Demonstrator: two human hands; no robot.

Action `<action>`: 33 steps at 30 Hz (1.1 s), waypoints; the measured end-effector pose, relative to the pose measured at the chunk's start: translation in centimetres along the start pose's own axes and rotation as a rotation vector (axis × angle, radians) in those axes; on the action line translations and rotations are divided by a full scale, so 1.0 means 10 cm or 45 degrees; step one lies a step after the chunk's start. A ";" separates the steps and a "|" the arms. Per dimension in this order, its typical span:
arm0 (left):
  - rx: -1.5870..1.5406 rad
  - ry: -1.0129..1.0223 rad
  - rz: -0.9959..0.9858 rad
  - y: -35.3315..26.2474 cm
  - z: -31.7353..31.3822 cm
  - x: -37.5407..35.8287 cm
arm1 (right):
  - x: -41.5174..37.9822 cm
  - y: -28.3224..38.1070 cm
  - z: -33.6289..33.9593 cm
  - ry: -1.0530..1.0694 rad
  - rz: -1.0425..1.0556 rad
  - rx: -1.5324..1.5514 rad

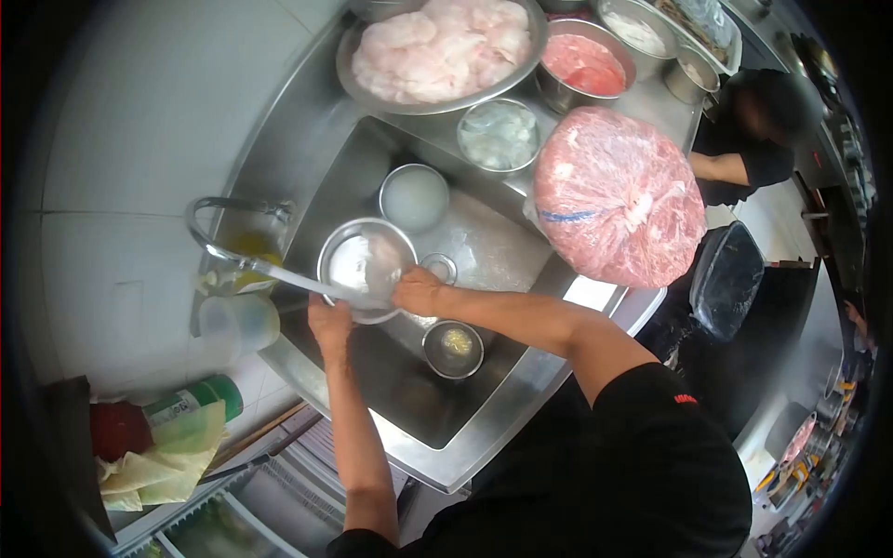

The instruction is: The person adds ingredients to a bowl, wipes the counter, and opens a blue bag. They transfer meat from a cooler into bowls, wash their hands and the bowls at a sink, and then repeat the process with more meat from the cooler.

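Inside the sink (493,232), a shiny metal bowl (365,244) is held at its rim between my two hands. My left hand (330,324) grips the near-left side, its fingers partly hidden behind the rim. On the bowl's right side my right hand (419,290) is closed on the edge. A pale hose (302,279) from the faucet (212,244) reaches over the bowl's near side. Behind it stands a metal container (414,198) of cloudy liquid. A small metal bowl (454,344) with something yellowish inside sits nearer to me, apart from both hands.
A large bag of pink meat (619,200) rests at the sink's right edge. Behind are a wide bowl of pale meat (442,51), a pot of red contents (584,65) and a bowl of translucent pieces (499,135). Another person (758,130) is at right; a plastic container (237,325) stands left.
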State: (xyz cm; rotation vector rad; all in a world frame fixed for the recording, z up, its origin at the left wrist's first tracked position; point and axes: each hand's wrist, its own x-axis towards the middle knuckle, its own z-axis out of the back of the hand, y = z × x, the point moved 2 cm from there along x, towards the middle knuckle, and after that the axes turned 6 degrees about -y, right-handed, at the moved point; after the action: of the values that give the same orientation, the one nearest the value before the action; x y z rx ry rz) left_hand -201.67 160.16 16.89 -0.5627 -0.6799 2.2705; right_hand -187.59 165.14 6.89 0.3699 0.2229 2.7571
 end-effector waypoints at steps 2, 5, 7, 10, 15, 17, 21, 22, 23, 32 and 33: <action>-0.398 0.010 0.091 0.10 -0.18 -0.02 | 0.06 0.16 0.20 0.055 -0.175 0.524; -0.092 -0.128 0.075 -0.18 -0.11 -0.02 | 0.10 0.38 0.36 -0.112 -0.473 0.942; 0.156 -0.377 -0.521 -0.17 -0.02 -0.01 | -0.02 0.42 0.49 -0.131 -0.584 1.368; 0.068 -0.015 -0.092 -0.21 0.06 -0.12 | 0.00 -0.07 0.45 0.781 -0.372 0.641; 0.052 -0.164 -0.388 -0.23 0.03 -0.14 | 0.19 -0.15 0.12 -0.093 -0.204 -0.081; 0.086 -0.242 -0.441 -0.40 0.07 -0.17 | 0.38 -0.02 -0.23 -0.123 -0.640 -0.013; 0.274 -0.341 -0.493 -0.57 0.06 -0.17 | 0.55 0.35 0.14 0.465 -0.963 0.811; 0.361 -0.362 -0.504 -0.55 0.06 -0.15 | 0.57 0.41 0.13 0.399 -1.161 1.090; 0.283 -0.360 -0.514 -0.52 0.06 -0.15 | 0.57 0.40 0.12 0.394 -1.170 1.092; -0.067 -0.177 -0.470 -0.02 0.26 0.18 | 0.38 0.25 0.47 0.521 -0.733 0.865; -0.240 -0.027 -0.263 0.05 0.22 0.15 | 0.34 0.27 0.44 0.527 -0.731 0.864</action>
State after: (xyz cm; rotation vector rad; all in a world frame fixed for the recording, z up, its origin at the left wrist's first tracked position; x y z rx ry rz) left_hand -204.18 160.27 17.98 -0.5312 -0.9255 2.0356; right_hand -190.29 164.37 12.39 -0.1109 1.1764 2.0846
